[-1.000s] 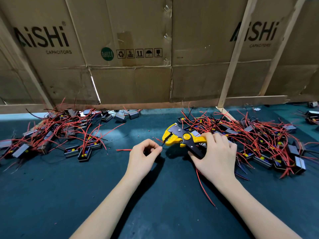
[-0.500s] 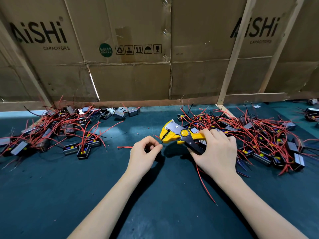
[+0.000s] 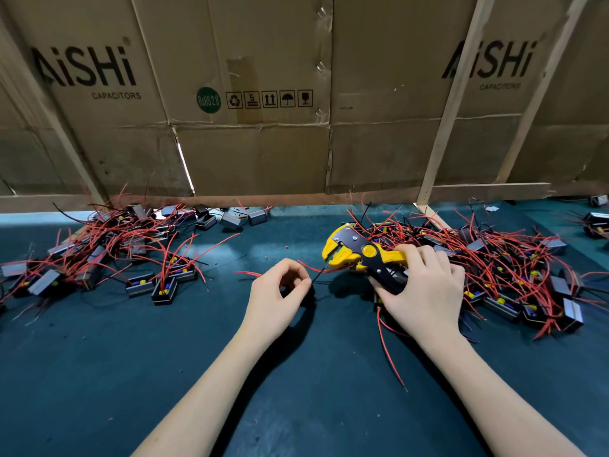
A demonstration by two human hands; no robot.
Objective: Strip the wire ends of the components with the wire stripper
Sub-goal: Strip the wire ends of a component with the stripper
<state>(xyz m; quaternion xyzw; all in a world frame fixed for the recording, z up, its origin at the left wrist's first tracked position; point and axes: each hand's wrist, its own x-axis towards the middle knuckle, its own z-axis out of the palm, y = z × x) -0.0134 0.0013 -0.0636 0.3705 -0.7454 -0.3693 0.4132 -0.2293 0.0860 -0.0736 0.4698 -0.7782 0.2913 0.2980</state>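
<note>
Head view shows the right hand [image 3: 425, 288] wrapped round the yellow wire stripper [image 3: 354, 253]. Just left of the stripper, the left hand [image 3: 276, 295] pinches a thin wire [image 3: 318, 270] (its component is hidden). That wire could slip out crooked. Little component boxes [image 3: 164, 288] hold yellow and blue parts.

The right hand [image 3: 425, 291] grips the handles of a yellow and black wire stripper [image 3: 362, 257], whose head points left, toward the left hand [image 3: 276, 295]. The left hand's fingers [image 3: 301, 275] are curled, pinching wire just left of the stripper's head; a red wire [image 3: 313, 268] and a thin black wire [image 3: 319, 276] run from them to the stripper's mouth. Right of the stripper lies a heap of components [image 3: 501, 275] tangled in red wires; well to its left sits a second heap [image 3: 108, 255]. All rests on a dark teal counter [image 3: 99, 374], with a cardboard wall [image 3: 250, 153] behind the stripper
</note>
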